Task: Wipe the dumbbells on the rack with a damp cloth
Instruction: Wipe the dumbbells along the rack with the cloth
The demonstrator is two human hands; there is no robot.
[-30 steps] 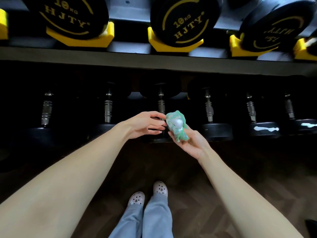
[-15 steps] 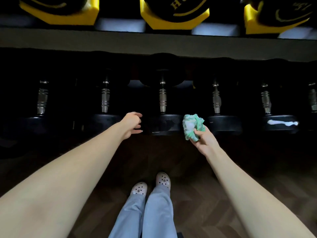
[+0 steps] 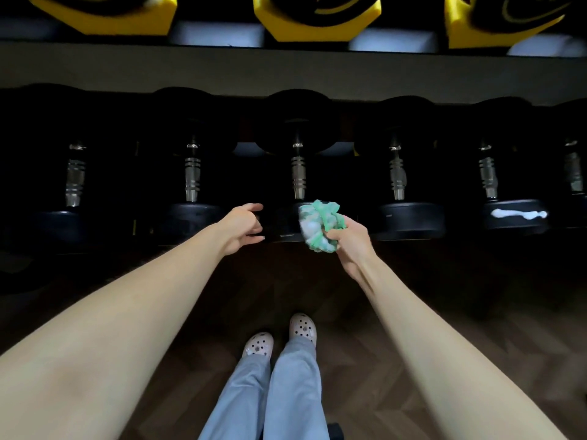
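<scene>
A row of black dumbbells with steel handles lies on the lower rack shelf, ends toward me. The middle dumbbell (image 3: 298,176) is straight ahead. My right hand (image 3: 349,241) grips a bunched green and white cloth (image 3: 320,227) against that dumbbell's near end. My left hand (image 3: 243,225) hovers at the left edge of the same end with loosely curled fingers and holds nothing. A dumbbell at the right (image 3: 514,214) carries a white smear on its near end.
The grey rail of the upper shelf (image 3: 286,71) crosses the top, with yellow cradles (image 3: 317,23) and black dumbbells above it. Dark wooden floor (image 3: 413,392) lies below, where my feet in pale clogs (image 3: 279,338) stand close to the rack.
Both hands have moved apart and forward to the middle dumbbell's near end. The cloth has gone from between the hands to that dumbbell. The view has tilted down.
</scene>
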